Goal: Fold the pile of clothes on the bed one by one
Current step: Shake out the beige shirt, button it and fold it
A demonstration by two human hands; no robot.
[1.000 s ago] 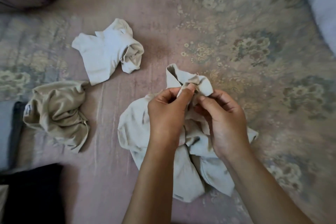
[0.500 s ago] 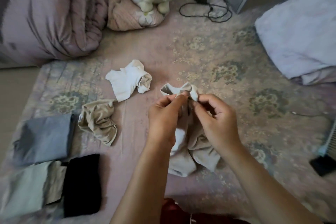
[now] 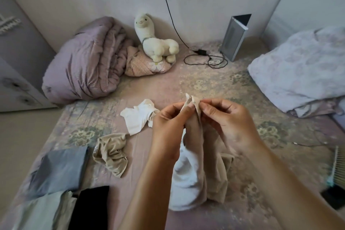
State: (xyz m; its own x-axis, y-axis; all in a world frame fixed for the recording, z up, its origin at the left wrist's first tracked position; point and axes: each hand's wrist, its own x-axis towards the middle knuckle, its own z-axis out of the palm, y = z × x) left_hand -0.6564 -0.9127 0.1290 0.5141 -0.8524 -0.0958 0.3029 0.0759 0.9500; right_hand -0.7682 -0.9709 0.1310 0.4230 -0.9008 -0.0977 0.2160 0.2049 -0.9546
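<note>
Head view, centre frame: a person's left hand [image 3: 169, 127] and right hand [image 3: 226, 123] each pinch the top edge of a limp beige garment [image 3: 214, 172] hanging to the bed [image 3: 214, 84]; light, soft cloth likely best gripped at hems or corners.

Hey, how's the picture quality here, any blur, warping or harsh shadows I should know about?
Head view: soft, even light, only faint shadows under the crumpled white garment; wide-angle bending bows the wall and wardrobe edges; left hand and right hand, pinching the beige garment, look fairly sharp; the folded clothes at lower left smear.
</note>
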